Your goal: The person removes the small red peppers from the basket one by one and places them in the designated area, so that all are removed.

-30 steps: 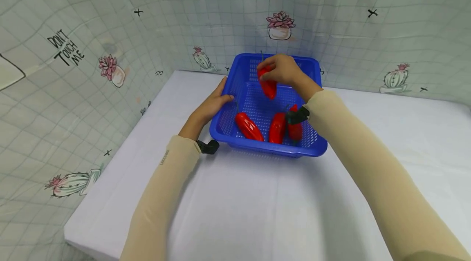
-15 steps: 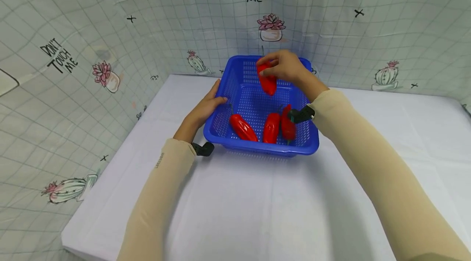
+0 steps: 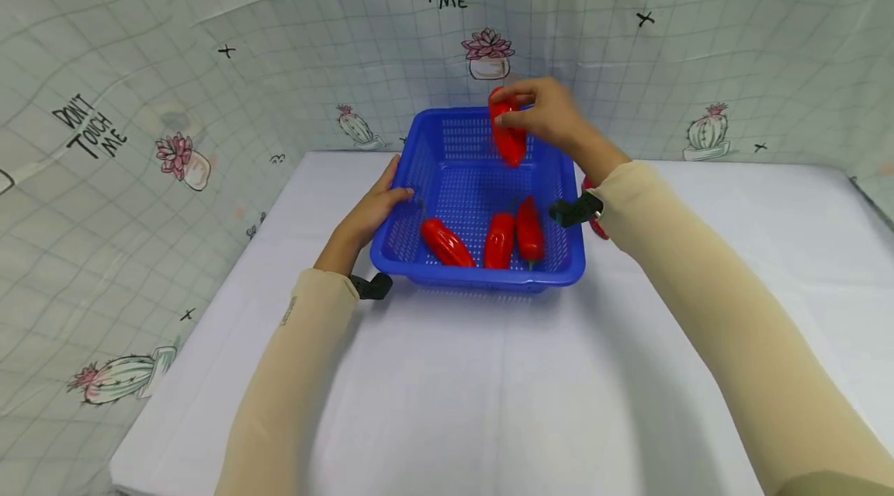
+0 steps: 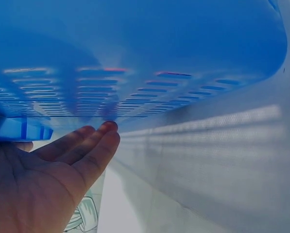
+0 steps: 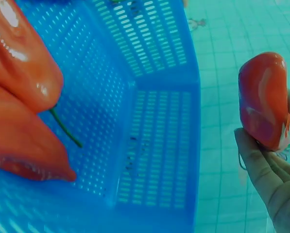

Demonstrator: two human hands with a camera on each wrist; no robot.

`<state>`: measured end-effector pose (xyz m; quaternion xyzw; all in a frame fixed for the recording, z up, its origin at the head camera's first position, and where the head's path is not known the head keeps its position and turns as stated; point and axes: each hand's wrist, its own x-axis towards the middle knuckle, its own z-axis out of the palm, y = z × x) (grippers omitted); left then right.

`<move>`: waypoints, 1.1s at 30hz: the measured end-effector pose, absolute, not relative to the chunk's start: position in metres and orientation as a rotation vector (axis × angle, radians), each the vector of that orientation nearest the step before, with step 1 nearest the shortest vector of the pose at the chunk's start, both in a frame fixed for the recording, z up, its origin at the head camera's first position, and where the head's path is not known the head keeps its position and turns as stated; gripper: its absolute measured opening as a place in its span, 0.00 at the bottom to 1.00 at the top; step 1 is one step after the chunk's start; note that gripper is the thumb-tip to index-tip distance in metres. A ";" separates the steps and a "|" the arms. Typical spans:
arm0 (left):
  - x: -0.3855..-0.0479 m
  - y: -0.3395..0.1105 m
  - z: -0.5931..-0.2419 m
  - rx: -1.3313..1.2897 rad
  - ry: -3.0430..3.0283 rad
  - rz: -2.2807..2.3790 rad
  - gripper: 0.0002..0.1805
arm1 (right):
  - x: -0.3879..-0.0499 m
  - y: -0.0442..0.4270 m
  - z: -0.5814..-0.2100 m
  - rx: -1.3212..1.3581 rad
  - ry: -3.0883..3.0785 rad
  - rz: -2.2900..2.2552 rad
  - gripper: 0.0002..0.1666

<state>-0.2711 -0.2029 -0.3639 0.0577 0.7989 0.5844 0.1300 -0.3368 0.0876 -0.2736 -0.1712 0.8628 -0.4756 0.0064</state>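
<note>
In the head view, a blue plastic basket with slotted walls stands on the white table. Three red peppers lie inside: a left one, a middle one and a right one. My left hand holds the basket's left side, thumb over the rim; the left wrist view shows its fingers extended along the outer wall. Above the basket's far rim, my right hand pinches another red pepper between thumb and fingers. In the right wrist view that pepper is well off the basket wall.
One more red pepper lies outside the basket on the right, partly hidden by the black wrist camera. Behind the table hangs a patterned grid cloth, close to the basket's far side. The white tablecloth extends in front.
My right hand has raised the pepper from inside the basket to above its far rim, tipping it. The left hand keeps its hold. The head view has shifted, uncovering the pepper outside.
</note>
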 end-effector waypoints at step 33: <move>-0.270 -0.198 -0.363 0.102 2.327 1.678 0.43 | -0.320 0.160 -0.285 -0.445 2.829 -1.495 0.26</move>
